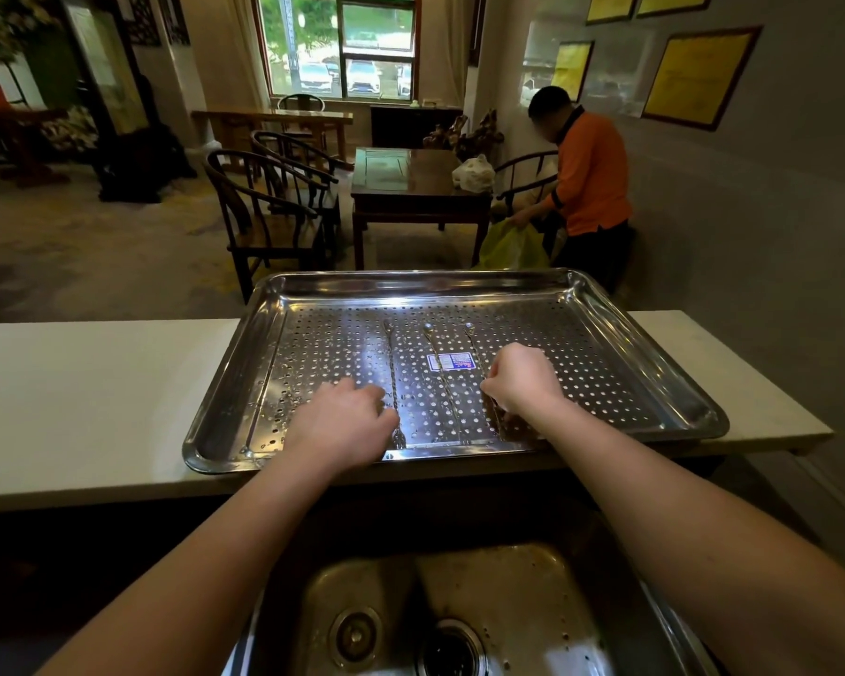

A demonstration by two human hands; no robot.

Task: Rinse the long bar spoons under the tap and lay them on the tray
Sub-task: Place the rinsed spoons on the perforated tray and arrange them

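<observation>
— Where are the spoons?

— Three lie side by side on the holed floor of the tray (pixel 411 285), handles running away from the person. The left spoon (pixel 390 353) is at the fingertips of the left hand (pixel 342 426), the right spoon (pixel 474 344) passes under the right hand (pixel 523 378), and the middle spoon (pixel 441 378) lies between the two hands, touched by neither.

— And the hands themselves?

— Both are curled, knuckles up. The left pinches the near end of its spoon between thumb and fingers. The right's fingers bend down round the near part of its spoon, though the hand hides the exact grip.

— Anything else on the tray?

— A blue and white sticker (pixel 452 362) just left of the right hand, under the middle spoon, and water drops beside the left hand.

— What is around it?

— The tray sits on a pale counter (pixel 94 392) that stretches out past both hands. Beneath the forearms is a steel sink (pixel 532 602) with its drain (pixel 452 651). Beyond the hands, across the room, stand a dark wooden table (pixel 411 183) and chairs (pixel 274 207), and a person in an orange top (pixel 591 178) bends over a yellow-green bag.
</observation>
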